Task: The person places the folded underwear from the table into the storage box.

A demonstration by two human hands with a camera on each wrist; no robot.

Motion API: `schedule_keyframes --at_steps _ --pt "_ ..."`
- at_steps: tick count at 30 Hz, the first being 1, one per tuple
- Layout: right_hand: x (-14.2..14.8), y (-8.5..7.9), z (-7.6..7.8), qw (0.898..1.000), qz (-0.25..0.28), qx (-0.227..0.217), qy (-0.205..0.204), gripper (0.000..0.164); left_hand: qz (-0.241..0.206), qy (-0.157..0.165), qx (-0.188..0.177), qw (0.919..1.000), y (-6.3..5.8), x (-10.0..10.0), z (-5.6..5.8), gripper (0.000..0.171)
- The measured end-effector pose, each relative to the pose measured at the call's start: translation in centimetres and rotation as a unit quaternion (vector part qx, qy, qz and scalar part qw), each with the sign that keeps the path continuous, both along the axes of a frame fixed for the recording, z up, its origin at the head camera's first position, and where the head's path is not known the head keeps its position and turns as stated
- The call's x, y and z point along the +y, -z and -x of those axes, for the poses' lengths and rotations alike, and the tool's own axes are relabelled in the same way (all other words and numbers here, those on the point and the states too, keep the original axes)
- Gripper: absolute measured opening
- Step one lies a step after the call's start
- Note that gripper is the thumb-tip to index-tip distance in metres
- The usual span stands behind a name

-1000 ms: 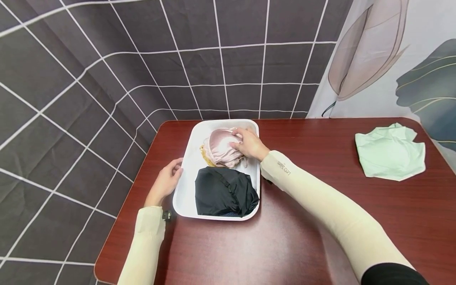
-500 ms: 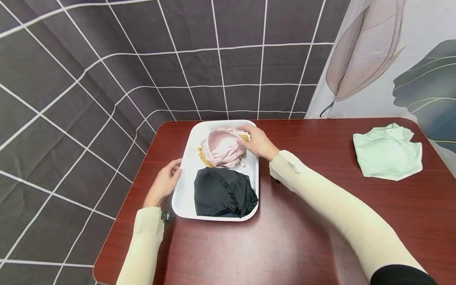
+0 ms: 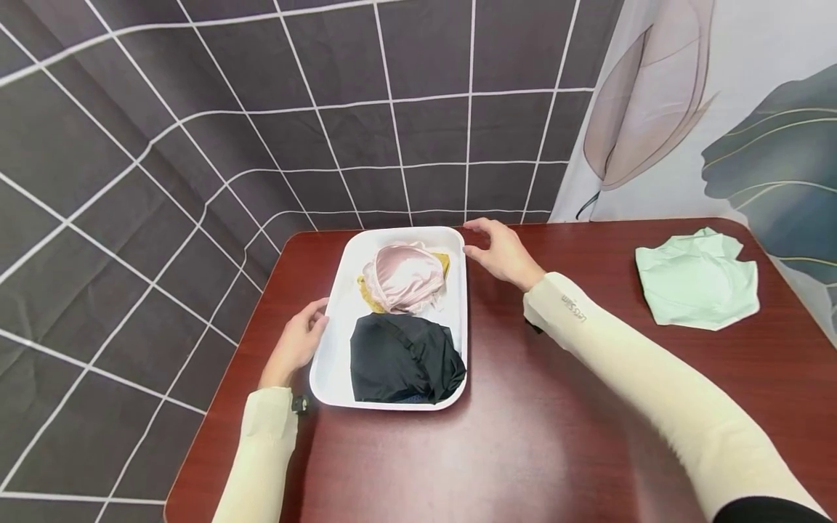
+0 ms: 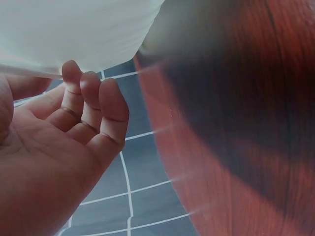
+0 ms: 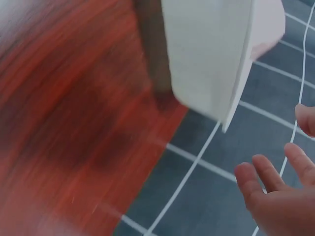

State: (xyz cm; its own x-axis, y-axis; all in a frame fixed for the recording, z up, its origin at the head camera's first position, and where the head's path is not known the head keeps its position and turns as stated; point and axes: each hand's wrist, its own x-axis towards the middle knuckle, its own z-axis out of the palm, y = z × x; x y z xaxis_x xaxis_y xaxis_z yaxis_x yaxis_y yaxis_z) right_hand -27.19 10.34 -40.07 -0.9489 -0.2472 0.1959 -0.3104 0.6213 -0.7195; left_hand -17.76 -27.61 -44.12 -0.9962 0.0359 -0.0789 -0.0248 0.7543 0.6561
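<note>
A white tray (image 3: 336,327) on the table holds a pink, lace-edged garment that looks like a bra (image 3: 408,276), lying on a yellow cloth (image 3: 368,292). In its near half lies a folded black garment (image 3: 399,356). My left hand (image 3: 298,341) is at the tray's left side; in the left wrist view its loosely bent fingertips (image 4: 90,86) meet the tray's wall. Just off the far right corner is my right hand (image 3: 503,253), holding nothing, its fingers loosely curved. In the right wrist view those fingers (image 5: 268,172) are apart from the tray's wall.
A mint-green folded cloth (image 3: 700,280) lies at the right end of the reddish-brown table (image 3: 549,436). Dark grid-patterned fabric (image 3: 431,131) hangs behind and to the left. A white leaf-print curtain (image 3: 693,167) hangs at the right back.
My right hand has left the pink garment and moved right, past the tray's rim. A second yellow patch now shows at that garment's right. My left hand stays at the tray's side.
</note>
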Motion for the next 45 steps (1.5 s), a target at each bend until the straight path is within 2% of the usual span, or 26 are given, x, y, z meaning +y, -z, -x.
schedule_keyframes --at_steps 12,19,24,28,34,45 --pt "8.8 -0.6 -1.0 0.998 -0.036 0.011 0.058 0.048 0.0 -0.002 0.002 1.0 0.3 0.1 0.0 0.042" --pt "14.1 -0.5 -2.5 0.993 -0.05 0.021 0.107 0.048 0.001 0.0 -0.001 1.0 0.3 0.0 -0.4 0.043" --pt "17.7 -0.1 -3.9 0.988 -0.047 0.013 0.144 0.05 0.003 0.01 0.011 0.9999 0.1 0.1 -0.3 0.042" --pt "20.3 0.7 -4.7 0.986 -0.044 -0.003 0.158 0.051 0.009 0.015 0.017 0.9997 0.1 0.1 -0.4 0.041" --pt "23.7 1.7 -5.8 0.981 -0.072 -0.037 0.178 0.052 0.012 0.017 0.018 0.9996 0.1 0.3 -0.6 0.042" --pt "28.6 2.8 -7.5 0.97 -0.115 -0.049 0.207 0.052 0.01 0.019 0.022 0.9995 0.0 0.2 -0.6 0.041"
